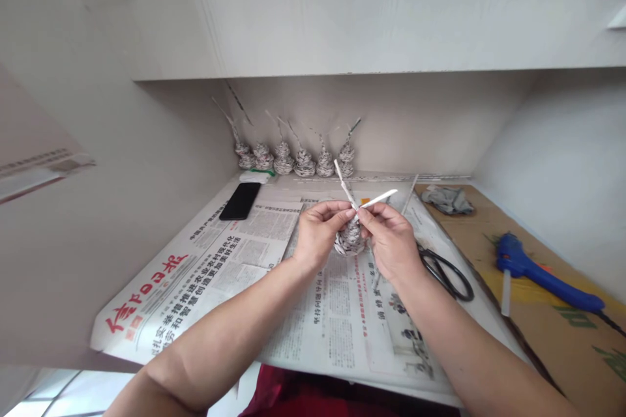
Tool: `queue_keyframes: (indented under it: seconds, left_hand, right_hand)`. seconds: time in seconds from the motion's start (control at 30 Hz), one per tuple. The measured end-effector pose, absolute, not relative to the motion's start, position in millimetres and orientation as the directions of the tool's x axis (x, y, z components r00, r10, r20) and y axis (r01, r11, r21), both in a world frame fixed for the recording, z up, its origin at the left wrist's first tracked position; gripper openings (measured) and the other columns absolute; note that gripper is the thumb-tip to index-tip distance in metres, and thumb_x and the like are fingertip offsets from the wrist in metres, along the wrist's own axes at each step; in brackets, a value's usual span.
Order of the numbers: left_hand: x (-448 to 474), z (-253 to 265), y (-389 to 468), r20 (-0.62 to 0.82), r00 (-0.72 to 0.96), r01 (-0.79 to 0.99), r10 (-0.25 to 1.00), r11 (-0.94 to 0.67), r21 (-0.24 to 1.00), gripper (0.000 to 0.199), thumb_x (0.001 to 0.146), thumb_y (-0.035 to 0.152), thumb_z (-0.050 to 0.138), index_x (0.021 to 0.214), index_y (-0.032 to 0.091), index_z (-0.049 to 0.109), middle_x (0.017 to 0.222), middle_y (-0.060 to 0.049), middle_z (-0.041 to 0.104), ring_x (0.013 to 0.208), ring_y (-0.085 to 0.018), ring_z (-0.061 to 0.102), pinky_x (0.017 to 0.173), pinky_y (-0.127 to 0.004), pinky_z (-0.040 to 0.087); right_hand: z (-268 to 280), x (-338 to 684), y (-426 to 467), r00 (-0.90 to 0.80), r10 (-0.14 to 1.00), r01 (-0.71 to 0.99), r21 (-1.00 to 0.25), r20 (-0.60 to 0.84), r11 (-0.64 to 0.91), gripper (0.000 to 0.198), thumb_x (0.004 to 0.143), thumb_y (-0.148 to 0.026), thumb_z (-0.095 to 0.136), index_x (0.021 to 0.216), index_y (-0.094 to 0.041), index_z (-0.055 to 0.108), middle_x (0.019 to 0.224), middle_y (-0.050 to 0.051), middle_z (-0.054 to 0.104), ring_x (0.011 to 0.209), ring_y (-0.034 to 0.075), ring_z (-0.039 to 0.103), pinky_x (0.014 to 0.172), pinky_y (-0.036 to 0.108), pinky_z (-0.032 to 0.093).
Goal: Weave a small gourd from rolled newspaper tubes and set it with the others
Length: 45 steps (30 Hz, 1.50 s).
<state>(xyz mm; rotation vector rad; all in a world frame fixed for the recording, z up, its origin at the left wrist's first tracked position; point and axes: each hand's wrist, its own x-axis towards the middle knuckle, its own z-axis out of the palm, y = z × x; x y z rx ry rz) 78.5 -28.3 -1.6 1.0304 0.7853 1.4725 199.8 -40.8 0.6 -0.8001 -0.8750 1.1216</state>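
Observation:
A small gourd shape woven from rolled newspaper strips (349,241) is between my hands above the table. My left hand (323,227) pinches its narrow top, thumb and forefinger closed where the paper strips meet. From the other side, my right hand (390,234) pinches a white paper strip (381,198) that sticks out to the upper right. Another thin rolled paper strip (343,180) rises to the upper left from the same spot. Part of the woven body is hidden behind my fingers.
Several finished-looking woven paper gourds (304,163) line the back wall. Newspaper sheets (254,241) cover the table, with a black phone (240,201) at left. Black-handled scissors (447,273), a blue glue gun (538,273) on cardboard (469,234) and a crumpled grey cloth-like wad (448,200) lie at right.

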Motion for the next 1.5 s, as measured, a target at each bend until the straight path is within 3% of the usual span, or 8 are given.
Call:
queue_keyframes:
  seconds: [0.2,0.37,0.53,0.7,0.93,1.23,1.33,1.5]
  left_hand:
    - [79,-3,-30,0.234,-0.002,-0.314,0.972,-0.223,0.923,0.021,0.069,0.03,0.085,0.085,0.017,0.08,0.076,-0.003,0.073,0.06,-0.008,0.056,0.06,-0.022,0.047]
    - [76,-1,-34,0.334,0.034,-0.234,0.942,-0.317,0.919,0.016,0.074,0.027,0.078,0.086,0.017,0.079,0.087,-0.005,0.074,0.077,-0.013,0.064,0.072,-0.025,0.052]
    - [73,4,-36,0.326,0.082,-0.232,0.942,-0.3,0.925,0.025,0.076,0.04,0.078,0.076,0.015,0.074,0.076,-0.003,0.069,0.069,-0.013,0.061,0.062,-0.023,0.052]
    - [75,3,-36,0.251,0.03,-0.244,0.967,-0.237,0.94,0.033,0.076,0.046,0.078,0.072,0.014,0.072,0.071,-0.002,0.065,0.063,-0.011,0.056,0.057,-0.022,0.051]
    - [78,0,-36,0.327,-0.044,-0.182,0.944,-0.33,0.926,0.03,0.078,0.045,0.076,0.077,0.014,0.073,0.071,-0.002,0.067,0.062,-0.011,0.055,0.057,-0.022,0.047]
    - [73,0,-38,0.591,-0.019,0.19,0.806,-0.578,0.794,0.018,0.087,0.034,0.069,0.081,0.018,0.074,0.078,-0.004,0.068,0.071,-0.014,0.06,0.065,-0.023,0.045]
    - [72,2,-37,0.577,0.008,0.157,0.817,-0.571,0.806,0.017,0.087,0.035,0.069,0.085,0.018,0.075,0.082,-0.005,0.072,0.073,-0.015,0.062,0.069,-0.024,0.046]
    - [74,3,-34,0.434,0.086,-0.1,0.897,-0.426,0.899,0.02,0.083,0.035,0.073,0.083,0.015,0.071,0.081,-0.005,0.072,0.074,-0.015,0.063,0.071,-0.025,0.049]
  right_hand:
    - [-2,200,-40,0.21,0.958,-0.393,-0.88,0.197,0.267,0.022,0.061,-0.03,0.089,0.071,-0.02,0.072,0.065,-0.003,0.064,0.055,0.007,0.05,0.052,0.021,0.039]
    - [-4,201,-39,0.211,0.942,-0.329,-0.888,0.261,0.32,0.018,0.066,-0.029,0.087,0.073,-0.02,0.073,0.07,-0.002,0.068,0.059,0.009,0.052,0.054,0.022,0.041]
    - [-7,203,-40,0.178,0.945,-0.233,-0.921,0.274,0.311,0.018,0.069,-0.032,0.086,0.077,-0.021,0.074,0.071,-0.002,0.068,0.06,0.01,0.053,0.054,0.023,0.042]
    - [-10,203,-42,0.182,0.898,-0.083,-0.904,0.4,0.419,0.015,0.078,-0.034,0.08,0.077,-0.021,0.072,0.071,-0.002,0.067,0.061,0.01,0.054,0.057,0.025,0.044]
    - [-2,199,-51,0.166,0.916,-0.136,-0.912,0.364,0.387,0.017,0.08,-0.037,0.078,0.083,-0.022,0.07,0.08,0.0,0.068,0.065,0.013,0.06,0.055,0.024,0.05]
    - [5,198,-54,0.215,0.903,-0.153,-0.901,0.371,0.407,0.023,0.081,-0.043,0.077,0.081,-0.021,0.069,0.078,0.002,0.07,0.069,0.016,0.062,0.055,0.025,0.052]
    - [6,201,-54,0.232,0.88,-0.109,-0.887,0.416,0.448,0.021,0.081,-0.041,0.077,0.079,-0.021,0.071,0.079,0.003,0.071,0.07,0.016,0.063,0.058,0.026,0.051]
    - [8,204,-54,0.234,0.844,-0.001,-0.868,0.482,0.497,0.017,0.083,-0.04,0.075,0.082,-0.023,0.073,0.088,0.004,0.073,0.075,0.017,0.064,0.062,0.028,0.051]
